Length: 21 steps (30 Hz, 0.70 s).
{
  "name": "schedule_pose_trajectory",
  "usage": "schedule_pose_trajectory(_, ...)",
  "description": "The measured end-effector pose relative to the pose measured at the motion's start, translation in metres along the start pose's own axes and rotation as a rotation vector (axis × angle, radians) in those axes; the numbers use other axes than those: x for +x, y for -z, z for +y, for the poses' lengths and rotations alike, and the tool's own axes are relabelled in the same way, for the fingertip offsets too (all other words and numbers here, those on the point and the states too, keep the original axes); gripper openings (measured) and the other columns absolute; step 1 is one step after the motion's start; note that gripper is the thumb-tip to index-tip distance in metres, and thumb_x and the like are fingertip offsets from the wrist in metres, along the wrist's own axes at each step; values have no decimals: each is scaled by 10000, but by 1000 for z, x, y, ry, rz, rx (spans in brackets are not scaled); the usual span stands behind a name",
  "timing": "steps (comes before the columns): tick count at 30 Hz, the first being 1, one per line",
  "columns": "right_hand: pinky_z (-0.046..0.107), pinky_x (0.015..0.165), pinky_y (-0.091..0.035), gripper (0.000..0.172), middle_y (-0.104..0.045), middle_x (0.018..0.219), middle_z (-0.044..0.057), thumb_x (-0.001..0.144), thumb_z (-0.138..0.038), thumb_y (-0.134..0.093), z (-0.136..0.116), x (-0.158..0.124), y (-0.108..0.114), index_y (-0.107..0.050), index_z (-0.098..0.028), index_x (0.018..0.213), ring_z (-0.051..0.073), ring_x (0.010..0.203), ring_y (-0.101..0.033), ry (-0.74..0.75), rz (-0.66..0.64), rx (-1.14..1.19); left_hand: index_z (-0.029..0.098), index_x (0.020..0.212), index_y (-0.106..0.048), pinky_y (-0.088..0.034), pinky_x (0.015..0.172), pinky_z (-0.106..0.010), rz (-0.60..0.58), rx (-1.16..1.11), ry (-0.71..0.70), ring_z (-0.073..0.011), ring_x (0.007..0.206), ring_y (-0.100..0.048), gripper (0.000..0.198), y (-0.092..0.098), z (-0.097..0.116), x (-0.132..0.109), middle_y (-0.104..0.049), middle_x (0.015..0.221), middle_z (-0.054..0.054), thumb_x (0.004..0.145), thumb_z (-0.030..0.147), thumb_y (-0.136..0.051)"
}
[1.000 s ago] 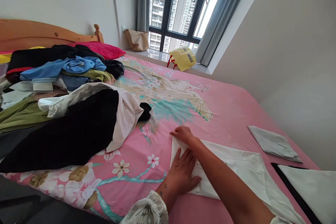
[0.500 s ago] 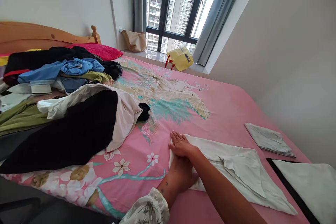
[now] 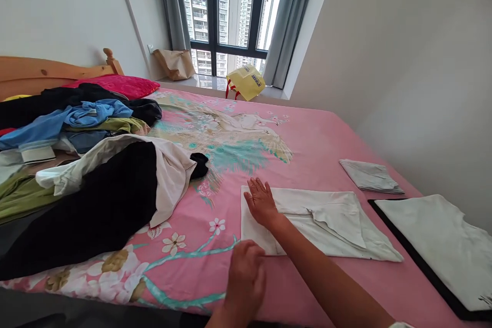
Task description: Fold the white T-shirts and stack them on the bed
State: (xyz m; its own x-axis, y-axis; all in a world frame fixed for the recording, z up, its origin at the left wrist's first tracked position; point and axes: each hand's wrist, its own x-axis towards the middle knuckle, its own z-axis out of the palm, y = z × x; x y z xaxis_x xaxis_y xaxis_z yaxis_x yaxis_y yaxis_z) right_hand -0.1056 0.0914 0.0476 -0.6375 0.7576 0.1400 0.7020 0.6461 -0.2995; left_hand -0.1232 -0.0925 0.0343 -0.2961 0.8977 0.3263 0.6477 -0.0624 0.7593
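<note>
Bed [image 3: 315, 133], white cloth [image 3: 326, 215] under right fingers [image 3: 255, 189]

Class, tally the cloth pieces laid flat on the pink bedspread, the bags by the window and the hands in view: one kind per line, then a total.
Flat cloth pieces: 3 (white garment, grey piece, white piece on black)
Bags: 2 (brown bag, yellow bag)
Hands: 2 (left hand, right hand)
Total: 7

The right hand [image 3: 262, 204] covers a bit of the cloth [image 3: 326, 220]. The left hand [image 3: 246, 279] curls its fingers out of sight. The bag [image 3: 246, 81] has words too small to read.
</note>
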Motion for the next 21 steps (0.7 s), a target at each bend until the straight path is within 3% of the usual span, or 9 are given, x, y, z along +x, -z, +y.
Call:
schedule_pose_trajectory(2, 403, 1129, 0, 542, -287, 1475, 61, 953, -393, -185, 3, -25, 2, -321, -132, 1408, 182, 1388, -153, 28, -16, 20, 170, 1022, -564, -431, 930, -418, 96, 18, 211, -237, 1031, -550, 271, 19, -17, 20, -600, 1058, -119, 772, 220, -471)
schedule_pose_trajectory(5, 424, 1128, -46, 526, -303, 1465, 81, 948, -372, -228, 11, -52, -8, -356, -117, 1390, 205, 1382, -180, -13, -53, 74, 121, 1094, -546, -392, 979, -441, 13, -56, 466, -279, 1092, -537, 415, 28, -34, 56, -599, 1123, -151, 706, 264, -574)
schedule_pose_trajectory(9, 417, 1133, -83, 494, -336, 1451, 78, 946, -342, -259, 19, -57, -20, -389, -128, 1371, 201, 1380, -189, -27, 60, 164, 130, 976, -580, -491, 855, -372, -127, -399, 687, -247, 960, -627, 309, 10, -40, 87, -680, 979, -120, 671, 166, -615)
schedule_pose_trajectory(12, 415, 1133, -121, 463, -386, 1422, 92, 938, -321, -296, 21, -54, -19, -445, -130, 1333, 203, 1359, -248, -56, 142, 265, 117, 974, -570, -536, 691, -321, -143, -627, 812, -213, 781, -669, 294, -5, -34, 93, -701, 870, -109, 680, 104, -582)
schedule_pose_trajectory(16, 434, 1120, -191, 428, -471, 1358, 99, 925, -316, -333, 24, -52, -3, -511, -145, 1275, 206, 1322, -324, -95, 229, 531, 133, 1136, -536, -518, 561, -272, -63, -850, 806, -185, 658, -658, 491, -9, -1, 100, -696, 824, -75, 653, 140, -623)
schedule_pose_trajectory(19, 419, 1103, -251, 451, -502, 1331, 78, 940, -384, -293, 40, -53, 22, -520, -167, 1264, 195, 1288, -377, -168, 311, 926, 156, 1224, -490, -494, 514, -233, -114, -839, 676, -159, 621, -638, 619, -14, 53, 117, -678, 836, -50, 635, 214, -670)
schedule_pose_trajectory(21, 381, 1055, -341, 483, -543, 1285, 51, 951, -438, -237, 63, -56, 44, -513, -199, 1268, 180, 1228, -449, -197, 377, 1209, 162, 1257, -470, -489, 524, -220, -193, -817, 590, -139, 606, -620, 656, -31, 98, 133, -657, 799, -23, 642, 262, -676)
